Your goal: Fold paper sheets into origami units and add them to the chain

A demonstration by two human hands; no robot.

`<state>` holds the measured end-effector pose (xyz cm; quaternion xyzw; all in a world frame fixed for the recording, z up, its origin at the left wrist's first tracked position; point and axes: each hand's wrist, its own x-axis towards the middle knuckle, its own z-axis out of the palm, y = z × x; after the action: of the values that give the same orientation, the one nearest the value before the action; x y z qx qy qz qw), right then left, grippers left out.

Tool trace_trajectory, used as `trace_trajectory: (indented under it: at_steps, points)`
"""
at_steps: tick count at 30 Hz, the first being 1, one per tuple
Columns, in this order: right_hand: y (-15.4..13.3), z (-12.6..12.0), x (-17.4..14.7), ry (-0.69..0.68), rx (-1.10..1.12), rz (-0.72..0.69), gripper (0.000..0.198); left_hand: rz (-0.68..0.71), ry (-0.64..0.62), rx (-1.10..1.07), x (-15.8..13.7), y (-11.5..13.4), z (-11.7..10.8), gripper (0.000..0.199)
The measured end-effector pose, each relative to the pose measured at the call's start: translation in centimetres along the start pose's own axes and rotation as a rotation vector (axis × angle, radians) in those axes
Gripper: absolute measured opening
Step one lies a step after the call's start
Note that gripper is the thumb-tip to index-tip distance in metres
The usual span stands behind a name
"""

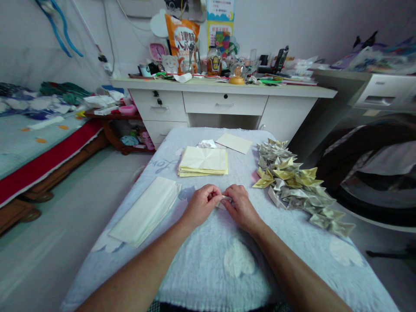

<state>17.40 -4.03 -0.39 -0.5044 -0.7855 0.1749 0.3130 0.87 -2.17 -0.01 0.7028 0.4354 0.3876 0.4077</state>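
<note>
Both hands meet over the middle of the cloth-covered table [208, 251]. My left hand [202, 203] is closed, thumb and fingers pinching one side of a small piece of folded paper [226, 198]. On the other side, my right hand [239, 204] is closed on the same paper, which the fingers mostly hide. Just beyond lies a stack of creased cream and yellow paper sheets [204, 159]. Left of my hands is a pile of long folded pale paper strips [146, 210]. To the right, several folded paper shapes [295, 184], grey and yellow, sit in nested rows.
A flat sheet of card [234, 143] and a crumpled white scrap [207, 144] lie at the table's far end. Behind stands a white desk [224, 104] crowded with jars and a snack bag [182, 41]. A washing machine [383, 93] is on the right, a bed [42, 143] on the left.
</note>
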Motion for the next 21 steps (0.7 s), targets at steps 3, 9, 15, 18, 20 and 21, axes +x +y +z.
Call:
trace_trajectory:
  at_steps: [3,9,15,18,20,21]
  points:
    - [0.14,-0.20,0.11,0.037,0.077,0.035,0.007,-0.041,0.001,-0.114,0.03,-0.46,-0.01,0.011]
    - [0.67,0.02,0.20,0.055,0.278,0.143,0.009,-0.105,-0.008,-0.281,0.06,-0.76,0.14,0.012]
    - [0.44,0.08,0.29,0.014,0.563,0.220,0.013,-0.127,-0.008,-0.375,0.05,-0.54,-0.10,0.016]
    - [0.32,0.06,0.32,0.025,0.628,0.243,0.015,-0.130,-0.013,-0.395,0.10,-0.59,-0.12,0.016]
    - [0.32,0.02,0.30,0.014,0.635,0.253,0.015,-0.121,-0.012,-0.377,0.14,-0.67,-0.04,0.015]
    - [0.33,-0.01,0.29,0.007,0.624,0.254,0.015,-0.113,-0.007,-0.358,0.16,-0.70,0.00,0.015]
